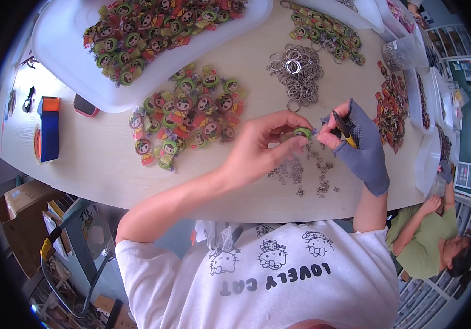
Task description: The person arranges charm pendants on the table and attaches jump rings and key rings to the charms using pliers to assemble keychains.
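Note:
My left hand [265, 143], bare, pinches a small green figure charm [302, 132] between thumb and fingers. My right hand [359, 143], in a grey fingerless glove, holds pliers [344, 130] with black and yellow handles. Its thumb and fingertip meet at the charm's end; any tiny part between them is too small to make out. Below the hands lie small metal links [323, 172]. Beyond them is a heap of split key rings [300, 74]. To the left of my left hand spreads a pile of green and red figure charms [191, 112].
A white tray [60, 66] full of charms stands at the back left. Red charms [392, 107] and a clear cup [403, 54] lie right, beside white bins [428, 159]. A blue-orange box [49, 131] and phone [86, 106] sit left. Another person [427, 238] works at right.

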`<action>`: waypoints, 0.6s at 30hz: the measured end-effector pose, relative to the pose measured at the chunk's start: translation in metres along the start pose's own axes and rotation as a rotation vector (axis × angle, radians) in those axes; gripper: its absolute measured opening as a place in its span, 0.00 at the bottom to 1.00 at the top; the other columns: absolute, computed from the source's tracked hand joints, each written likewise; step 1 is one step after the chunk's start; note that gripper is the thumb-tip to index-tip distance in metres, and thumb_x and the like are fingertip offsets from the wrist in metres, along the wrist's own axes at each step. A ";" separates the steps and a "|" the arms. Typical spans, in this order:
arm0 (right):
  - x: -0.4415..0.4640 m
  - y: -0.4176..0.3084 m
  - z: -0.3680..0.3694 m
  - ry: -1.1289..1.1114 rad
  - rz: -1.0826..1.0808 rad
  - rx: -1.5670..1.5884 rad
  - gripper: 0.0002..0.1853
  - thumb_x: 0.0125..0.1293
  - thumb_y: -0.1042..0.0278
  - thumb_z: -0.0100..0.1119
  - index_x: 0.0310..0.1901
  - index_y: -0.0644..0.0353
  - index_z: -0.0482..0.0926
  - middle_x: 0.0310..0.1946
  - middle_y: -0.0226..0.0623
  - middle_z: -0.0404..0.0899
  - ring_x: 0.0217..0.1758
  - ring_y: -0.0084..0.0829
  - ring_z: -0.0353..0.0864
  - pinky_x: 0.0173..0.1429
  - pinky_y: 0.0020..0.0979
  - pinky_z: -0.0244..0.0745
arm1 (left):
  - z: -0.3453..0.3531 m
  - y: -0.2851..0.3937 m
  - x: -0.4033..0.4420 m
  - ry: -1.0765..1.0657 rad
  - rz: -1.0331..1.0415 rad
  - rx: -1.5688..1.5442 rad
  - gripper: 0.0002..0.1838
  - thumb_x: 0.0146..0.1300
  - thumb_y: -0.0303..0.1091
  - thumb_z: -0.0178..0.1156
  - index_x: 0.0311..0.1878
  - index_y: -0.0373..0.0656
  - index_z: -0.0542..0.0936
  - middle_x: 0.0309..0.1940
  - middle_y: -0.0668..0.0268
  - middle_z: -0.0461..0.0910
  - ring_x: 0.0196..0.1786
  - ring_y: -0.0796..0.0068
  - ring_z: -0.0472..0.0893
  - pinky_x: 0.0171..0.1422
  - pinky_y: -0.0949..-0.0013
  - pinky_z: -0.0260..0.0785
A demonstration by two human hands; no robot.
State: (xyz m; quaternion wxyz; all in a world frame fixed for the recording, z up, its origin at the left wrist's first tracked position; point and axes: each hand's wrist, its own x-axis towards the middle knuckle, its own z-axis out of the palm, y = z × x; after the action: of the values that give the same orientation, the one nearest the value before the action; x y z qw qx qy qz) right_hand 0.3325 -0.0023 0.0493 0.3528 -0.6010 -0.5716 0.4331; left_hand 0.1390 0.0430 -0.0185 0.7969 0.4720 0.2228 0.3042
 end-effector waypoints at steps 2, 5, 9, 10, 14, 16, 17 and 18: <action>0.000 0.000 -0.001 -0.018 -0.015 -0.043 0.11 0.60 0.75 0.65 0.41 0.62 0.72 0.29 0.28 0.78 0.35 0.16 0.74 0.44 0.22 0.72 | -0.002 0.002 0.000 -0.022 -0.005 -0.023 0.12 0.67 0.25 0.59 0.52 0.36 0.76 0.40 0.67 0.80 0.41 0.82 0.80 0.45 0.76 0.76; -0.002 -0.002 -0.003 -0.041 -0.007 -0.077 0.11 0.60 0.75 0.65 0.40 0.62 0.72 0.30 0.29 0.78 0.35 0.16 0.74 0.44 0.23 0.72 | -0.007 0.001 0.001 -0.075 0.008 0.016 0.11 0.67 0.25 0.58 0.52 0.35 0.76 0.40 0.67 0.79 0.42 0.82 0.79 0.47 0.76 0.76; -0.005 0.000 -0.001 -0.088 -0.016 0.028 0.10 0.61 0.74 0.64 0.40 0.62 0.72 0.30 0.30 0.77 0.34 0.16 0.75 0.44 0.23 0.72 | -0.008 0.004 0.004 -0.113 0.232 0.310 0.10 0.62 0.24 0.64 0.46 0.35 0.79 0.35 0.66 0.80 0.39 0.78 0.81 0.43 0.73 0.75; -0.006 0.003 0.001 -0.087 -0.010 0.015 0.10 0.61 0.74 0.64 0.40 0.63 0.72 0.30 0.30 0.77 0.34 0.16 0.75 0.44 0.23 0.72 | -0.009 0.009 0.003 -0.117 0.293 0.448 0.09 0.60 0.24 0.65 0.44 0.35 0.80 0.34 0.65 0.80 0.38 0.77 0.81 0.42 0.72 0.75; -0.007 0.008 0.010 -0.086 0.052 0.098 0.09 0.62 0.73 0.63 0.40 0.63 0.73 0.30 0.30 0.76 0.35 0.16 0.74 0.42 0.23 0.71 | -0.009 0.004 0.003 -0.063 0.435 0.632 0.09 0.54 0.24 0.69 0.38 0.36 0.82 0.30 0.63 0.80 0.35 0.72 0.83 0.37 0.69 0.74; -0.005 0.015 0.012 -0.083 0.030 0.184 0.09 0.63 0.73 0.62 0.41 0.63 0.73 0.30 0.29 0.76 0.35 0.15 0.74 0.41 0.23 0.71 | -0.010 0.004 0.004 -0.048 0.459 0.684 0.08 0.55 0.23 0.69 0.38 0.36 0.82 0.31 0.63 0.81 0.35 0.72 0.83 0.36 0.69 0.74; -0.003 0.013 0.010 -0.081 0.067 0.156 0.09 0.63 0.72 0.62 0.41 0.63 0.74 0.30 0.30 0.76 0.35 0.17 0.75 0.41 0.24 0.72 | -0.011 0.004 0.005 -0.040 0.470 0.708 0.07 0.55 0.23 0.68 0.37 0.36 0.82 0.32 0.63 0.82 0.35 0.72 0.83 0.36 0.69 0.74; 0.001 0.011 0.006 -0.079 0.104 0.127 0.09 0.63 0.72 0.62 0.41 0.63 0.74 0.30 0.31 0.77 0.34 0.19 0.75 0.41 0.24 0.72 | -0.012 0.002 0.005 -0.013 0.457 0.703 0.07 0.56 0.23 0.68 0.37 0.36 0.82 0.32 0.63 0.82 0.35 0.72 0.83 0.36 0.69 0.74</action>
State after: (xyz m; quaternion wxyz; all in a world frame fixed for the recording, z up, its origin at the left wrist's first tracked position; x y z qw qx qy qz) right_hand 0.3308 -0.0027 0.0367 0.3447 -0.5886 -0.5246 0.5095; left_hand 0.1346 0.0547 -0.0221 0.5005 0.7545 0.1977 0.3756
